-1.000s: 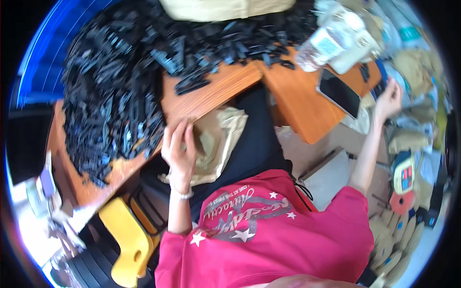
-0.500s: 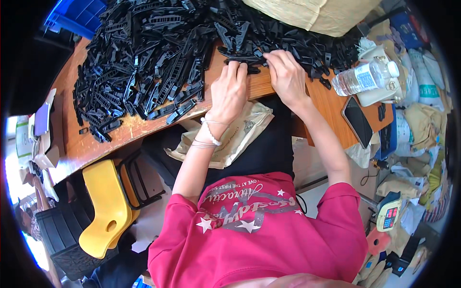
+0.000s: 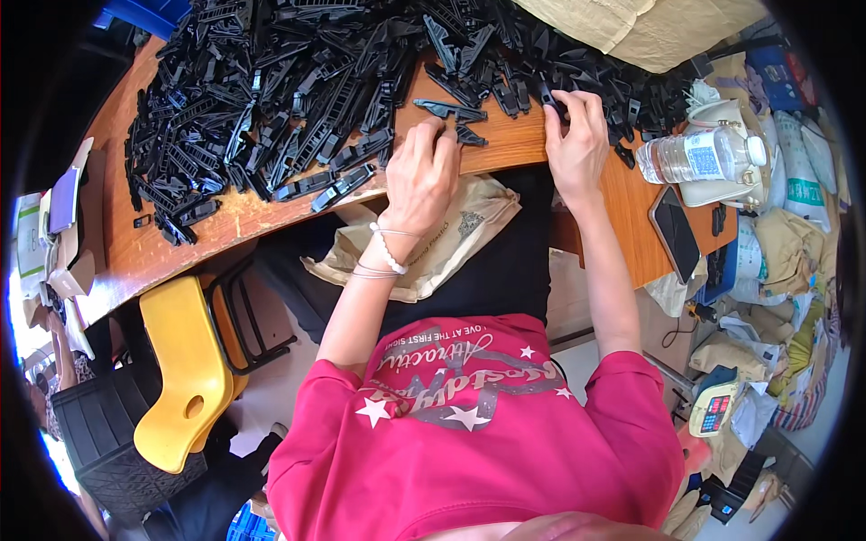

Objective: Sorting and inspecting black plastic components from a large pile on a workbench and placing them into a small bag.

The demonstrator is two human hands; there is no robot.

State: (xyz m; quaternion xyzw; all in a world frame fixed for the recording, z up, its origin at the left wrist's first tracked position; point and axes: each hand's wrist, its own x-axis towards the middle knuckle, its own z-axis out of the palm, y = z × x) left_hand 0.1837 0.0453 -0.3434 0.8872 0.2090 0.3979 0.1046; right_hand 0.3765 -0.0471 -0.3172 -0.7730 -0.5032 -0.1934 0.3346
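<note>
Black parts (image 3: 298, 99) lie in a big messy heap, just past the fingers of both hands and far out to the left of them. Many are long and thin, and some have little rungs like a ladder. A loose part (image 3: 451, 110) lies just past the left fingertips, and a short part (image 3: 471, 135) lies just to the right of them.

They look like hard plastic, so I think each one is light and stiff, a bit slippery, and may snap where it is thin. The best hold is likely a soft pinch across the fat middle, not on the thin tip. Parts in the heap may catch on each other.

The left hand (image 3: 422, 171) has its fingers bent down over the table edge, close together. Its tips are turned away, so I cannot tell if they hold anything. The right hand (image 3: 577, 140) has its thumb and first finger a little apart, with a dark part (image 3: 548, 96) at the tips, maybe pinched or maybe only touched.

Under both hands is the brown table (image 3: 510, 149). Closer to the body than the left fingers, a paper bag (image 3: 469, 225) lies on the lap. To the right of the right fingers are a clear bottle (image 3: 699, 155) and, nearer the body, a dark phone (image 3: 672, 233). Past those fingers sits a big tan sack (image 3: 658, 32)
</note>
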